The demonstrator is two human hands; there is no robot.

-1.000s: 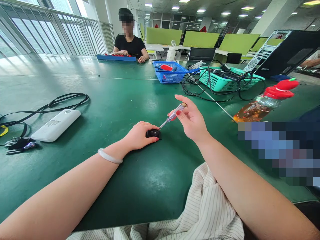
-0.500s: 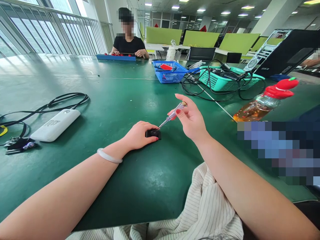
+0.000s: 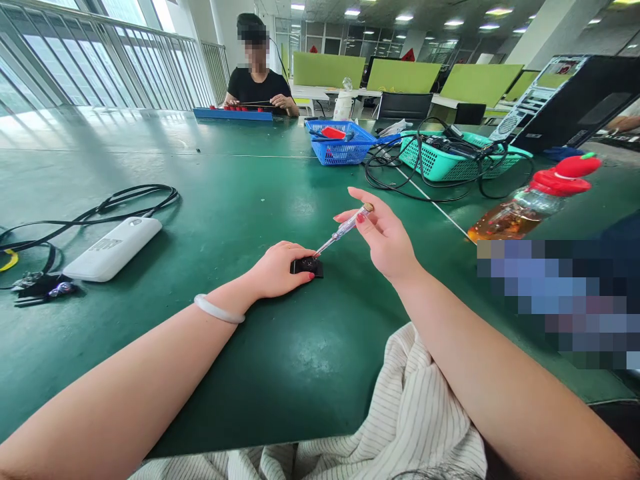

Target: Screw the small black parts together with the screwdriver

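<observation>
My left hand [image 3: 281, 270] grips a small black block-like part [image 3: 309, 266] on the green table, thumb on the near side and fingers on the far side. What kind of part it is, I cannot make out. In my right hand [image 3: 385, 237] is a screwdriver with a clear handle [image 3: 345, 229], pinched between thumb and fingers, with the index finger raised near its end cap. The screwdriver slants down to the left, and its tip meets the top of the black part beside my left fingers.
A white power bank [image 3: 115, 250] with black cables lies to the left. Farther off are a blue basket [image 3: 343, 153], a green basket [image 3: 435, 167] full of cables, and a red-capped bottle [image 3: 525, 207]. Across the table a person [image 3: 257, 87] sits behind a blue tray [image 3: 233, 115].
The fingers of my right hand have shifted slightly on the screwdriver, which still meets the black part. My left hand stays in place. The view has moved very slightly.
</observation>
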